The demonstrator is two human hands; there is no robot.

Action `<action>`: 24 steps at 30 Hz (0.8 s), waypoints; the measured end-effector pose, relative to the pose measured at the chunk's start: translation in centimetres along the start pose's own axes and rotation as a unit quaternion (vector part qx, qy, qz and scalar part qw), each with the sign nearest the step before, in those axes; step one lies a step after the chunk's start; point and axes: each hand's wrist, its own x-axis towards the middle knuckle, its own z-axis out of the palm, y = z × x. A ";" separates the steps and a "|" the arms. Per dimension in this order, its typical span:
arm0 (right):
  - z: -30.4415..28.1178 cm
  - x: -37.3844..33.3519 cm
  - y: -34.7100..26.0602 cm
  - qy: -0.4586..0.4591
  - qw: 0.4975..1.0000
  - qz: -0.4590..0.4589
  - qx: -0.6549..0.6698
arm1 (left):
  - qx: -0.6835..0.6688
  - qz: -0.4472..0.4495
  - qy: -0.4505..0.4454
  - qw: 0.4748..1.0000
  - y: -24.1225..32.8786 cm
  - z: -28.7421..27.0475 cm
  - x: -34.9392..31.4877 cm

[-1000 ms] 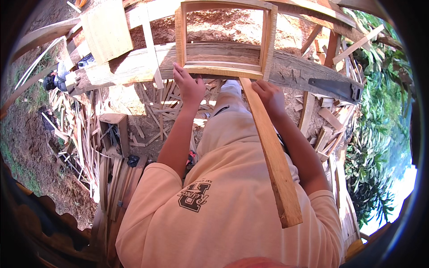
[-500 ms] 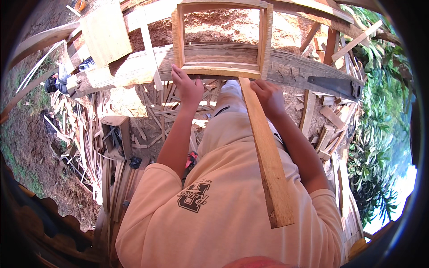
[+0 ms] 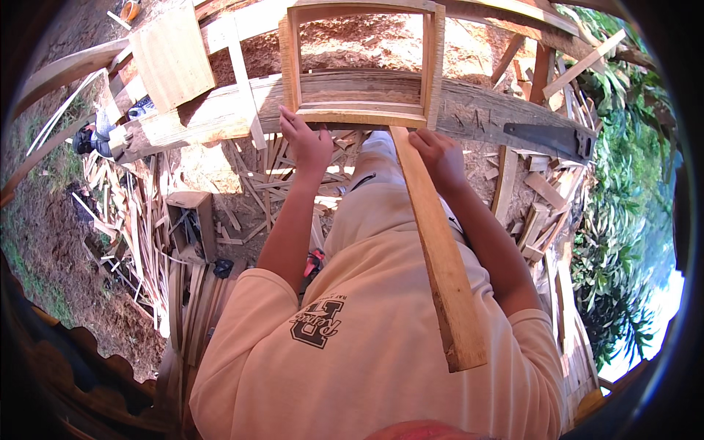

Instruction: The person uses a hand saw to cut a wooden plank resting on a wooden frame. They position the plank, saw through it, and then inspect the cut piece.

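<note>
A rectangular wooden frame (image 3: pixel 359 116) stands on the thick beam in front of me. My left hand (image 3: pixel 311 147) is at its near left corner, index finger stretched out along the corner and thumb apart. To the right, my right hand (image 3: pixel 440 155) is closed on the upper end of a long wooden board (image 3: pixel 438 253). That end of the board meets the frame's near side close to its right corner. From there the board slants down in front of my shirt to a free lower end. My right fingers are partly hidden behind the hand.
A handsaw (image 3: pixel 546 139) lies on the right part of the weathered beam (image 3: pixel 477 110), near several nails. On the left a flat panel (image 3: pixel 172 59) and a thin strip (image 3: pixel 246 88) rest across the beams. Wood offcuts (image 3: pixel 136 220) litter the ground on both sides.
The lower end of the board has shifted very slightly up and to the right. Both hands keep their places at the frame and the board.
</note>
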 end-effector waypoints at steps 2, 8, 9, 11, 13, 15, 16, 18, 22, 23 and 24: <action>0.0 0.0 0.1 -0.003 1.000 -0.001 0.002 | 0.003 0.000 -0.002 1.000 -0.1 0.0 0.0; -0.2 0.2 0.0 -0.008 1.000 -0.007 0.004 | 0.000 -0.001 0.000 1.000 0.0 0.0 0.0; -0.1 0.2 0.0 -0.003 1.000 -0.006 0.007 | 0.002 -0.002 0.000 1.000 0.0 0.0 0.0; 0.1 0.1 0.2 0.005 1.000 -0.005 0.011 | 0.005 -0.004 0.001 1.000 0.1 0.0 0.0; 0.0 0.1 0.1 -0.003 1.000 -0.002 0.002 | 0.000 -0.005 -0.003 1.000 0.2 -0.1 0.0; 0.0 0.1 0.0 -0.006 1.000 0.001 -0.001 | -0.001 -0.005 -0.004 1.000 0.2 -0.2 0.0; 0.0 0.1 -0.1 -0.006 1.000 0.002 0.001 | 0.000 -0.006 -0.002 1.000 0.2 -0.1 0.0; 0.0 0.1 -0.1 -0.003 1.000 0.002 0.004 | -0.001 -0.005 0.000 1.000 0.2 -0.1 0.0; 0.0 0.1 -0.2 -0.003 1.000 0.002 0.001 | -0.001 -0.004 0.004 1.000 0.1 0.0 0.0; 0.0 0.1 -0.2 -0.006 1.000 0.003 -0.001 | 0.001 -0.003 0.005 1.000 0.1 0.0 0.0; 0.0 0.1 -0.2 -0.006 1.000 0.003 -0.001 | 0.000 -0.002 0.004 1.000 0.1 0.0 0.0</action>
